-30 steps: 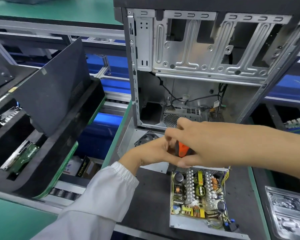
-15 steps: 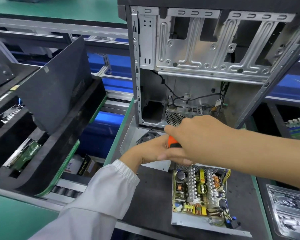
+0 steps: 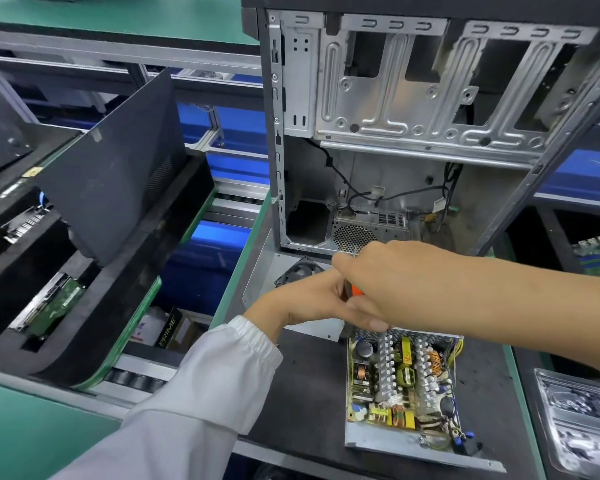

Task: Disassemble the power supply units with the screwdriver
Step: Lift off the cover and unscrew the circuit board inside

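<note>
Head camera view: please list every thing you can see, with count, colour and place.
Power supply unit: one, cover off, silver tray with green and yellow parts, on the black mat near centre.
Computer case: one, silver and black, open, upright behind the mat.
Fan: one, black, partly hidden behind the left hand.
Side panel: one, black, leaning at left.
Plastic tray: one, clear, lower right.
Screwdriver: one, orange handle, mostly hidden between the hands.
Left hand: white sleeve, at the handle.
Right hand: bare forearm, gripping the handle.
</note>
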A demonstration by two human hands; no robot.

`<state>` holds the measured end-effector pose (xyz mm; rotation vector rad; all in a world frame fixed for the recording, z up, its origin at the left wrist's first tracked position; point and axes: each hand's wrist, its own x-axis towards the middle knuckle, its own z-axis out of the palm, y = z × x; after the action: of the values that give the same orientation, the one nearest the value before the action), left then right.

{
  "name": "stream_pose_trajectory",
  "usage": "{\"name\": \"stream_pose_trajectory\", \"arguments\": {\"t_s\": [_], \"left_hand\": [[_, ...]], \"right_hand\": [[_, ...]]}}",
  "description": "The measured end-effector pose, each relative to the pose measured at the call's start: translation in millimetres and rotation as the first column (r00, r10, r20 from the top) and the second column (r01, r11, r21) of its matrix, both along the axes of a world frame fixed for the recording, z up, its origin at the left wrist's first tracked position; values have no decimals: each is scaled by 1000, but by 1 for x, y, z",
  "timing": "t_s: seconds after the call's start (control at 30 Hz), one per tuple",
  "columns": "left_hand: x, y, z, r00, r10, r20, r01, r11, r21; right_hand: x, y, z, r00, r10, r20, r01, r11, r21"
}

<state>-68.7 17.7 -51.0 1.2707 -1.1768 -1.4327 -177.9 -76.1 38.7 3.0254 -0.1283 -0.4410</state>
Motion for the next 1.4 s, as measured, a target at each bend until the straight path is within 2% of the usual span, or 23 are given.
{"name": "stream_pose_trajectory", "arguments": {"t_s": [0.1, 0.23, 0.33, 0.47, 0.6, 0.9, 1.0, 1.07, 1.13, 1.23, 1.33, 1.4], "left_hand": [[4, -1, -4, 999, 34, 21, -35, 999, 9], [6, 4, 4, 999, -17, -50, 15, 1000, -25], [10, 6, 1, 998, -62, -34, 60, 996, -62], [17, 17, -8, 996, 58, -62, -63, 994, -85], [24, 36, -21, 988, 141, -67, -146, 985, -88], [30, 93, -36, 941, 319, 115, -316, 948, -43], [32, 114, -44, 950, 249, 191, -258, 966, 26], [25, 118, -50, 961, 203, 189, -218, 974, 65], [17, 116, -59, 933, 290, 215, -311, 948, 68], [9, 111, -73, 824, 488, 289, -516, 857, 25], [7, 110, -81, 719, 581, 380, -622, 782, -19], [9, 110, -82, 691, 607, 393, -651, 759, -27]], "right_hand": [[-4, 2, 5, 1000, -4, -2, 4, 999, 37], [-6, 7, 22, 998, -42, -36, 44, 998, 47], [-5, 10, 31, 996, -63, -69, 65, 998, 23], [-6, 12, 40, 993, -75, -87, 73, 997, -21], [-7, 12, 49, 991, -77, -109, 81, 996, 35], [5, 27, 49, 996, -53, -72, 65, 983, 173], [14, 28, 45, 995, -74, -63, 87, 967, 240], [19, 27, 43, 993, -94, -73, 111, 953, 280], [23, 26, 41, 990, -111, -82, 131, 944, 304], [26, 25, 38, 990, -117, -72, 134, 946, 295], [23, 21, 37, 988, -139, -59, 151, 944, 294], [19, 18, 36, 987, -150, -56, 160, 938, 306]]}}
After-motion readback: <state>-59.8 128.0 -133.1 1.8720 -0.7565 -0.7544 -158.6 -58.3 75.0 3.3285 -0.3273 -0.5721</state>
